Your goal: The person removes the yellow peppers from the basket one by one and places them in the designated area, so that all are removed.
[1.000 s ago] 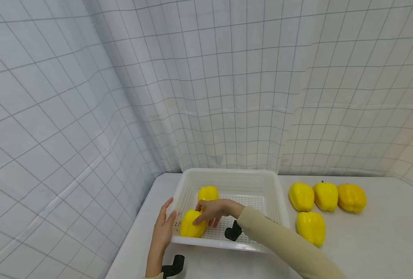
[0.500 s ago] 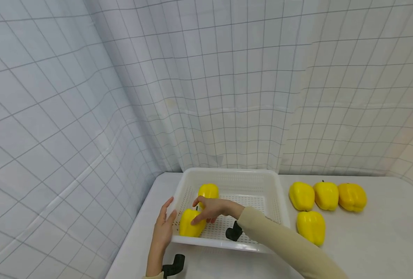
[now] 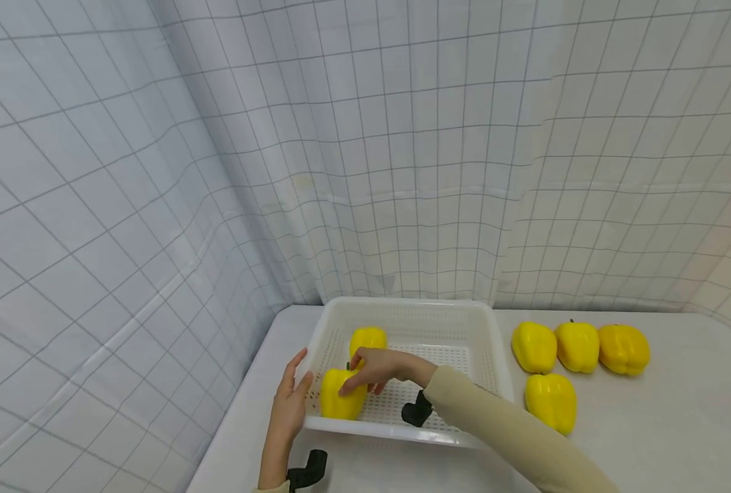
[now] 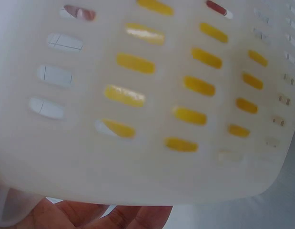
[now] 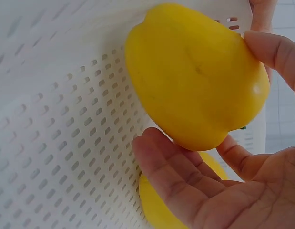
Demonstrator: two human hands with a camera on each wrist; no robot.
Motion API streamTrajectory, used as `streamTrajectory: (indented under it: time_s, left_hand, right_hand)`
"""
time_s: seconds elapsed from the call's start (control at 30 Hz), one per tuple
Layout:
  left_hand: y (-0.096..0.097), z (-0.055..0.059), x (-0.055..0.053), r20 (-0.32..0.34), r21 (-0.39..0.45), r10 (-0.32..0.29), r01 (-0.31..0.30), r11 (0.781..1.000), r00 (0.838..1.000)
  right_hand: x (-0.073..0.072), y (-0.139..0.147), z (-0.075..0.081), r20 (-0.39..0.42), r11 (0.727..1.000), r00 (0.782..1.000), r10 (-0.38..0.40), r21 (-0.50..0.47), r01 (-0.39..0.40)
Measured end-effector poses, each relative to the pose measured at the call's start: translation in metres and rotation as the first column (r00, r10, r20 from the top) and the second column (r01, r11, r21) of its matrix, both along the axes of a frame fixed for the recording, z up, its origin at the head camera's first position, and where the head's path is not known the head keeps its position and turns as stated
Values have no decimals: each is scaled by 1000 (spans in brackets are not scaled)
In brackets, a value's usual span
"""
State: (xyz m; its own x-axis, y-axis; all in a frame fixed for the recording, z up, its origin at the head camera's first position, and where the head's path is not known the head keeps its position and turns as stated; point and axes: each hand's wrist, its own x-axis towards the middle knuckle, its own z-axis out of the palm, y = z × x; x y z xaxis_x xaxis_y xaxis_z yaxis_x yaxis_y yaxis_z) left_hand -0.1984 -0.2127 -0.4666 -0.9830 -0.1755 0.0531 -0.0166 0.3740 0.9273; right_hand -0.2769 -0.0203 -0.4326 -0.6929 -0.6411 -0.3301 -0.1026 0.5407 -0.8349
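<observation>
One yellow bell pepper [image 3: 343,402], probably light, firm and slick-skinned, best held round its broad sides, is in the near left corner of a white perforated basket [image 3: 402,432], pinched by the right hand [image 3: 379,366], left hand [image 3: 288,404] gripping the basket's edge.

Against the right hand [image 3: 377,368], a glossy, blocky bell pepper [image 3: 340,399] is showing bright yellow, with a green stem [image 5: 243,128]. By the left hand [image 3: 288,411], a rectangular white plastic basket [image 3: 402,431] is displaying rows of slots. Beyond both hands, a white cloth curtain [image 3: 433,171] is carrying a grey grid.
</observation>
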Motion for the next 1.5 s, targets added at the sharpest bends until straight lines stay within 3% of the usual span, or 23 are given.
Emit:
streamTrajectory:
  time_s: [0.5,0.97,1.5]
  left_hand:
    - [1,1,0,8,1,4,-4,1000,1000]
    - [0,0,-1,-6,-7,7,-7,1000,1000]
    - [-1,0,-1,-20,8,4,-3,1000,1000]
  right_hand:
    - [-2,9,4,28,997,1000,8,-72,-6]
    - [-6,22,8,-9,994,1000,-29,-102,28]
    - [-5,40,25,-73,968,992,-99,-239,79]
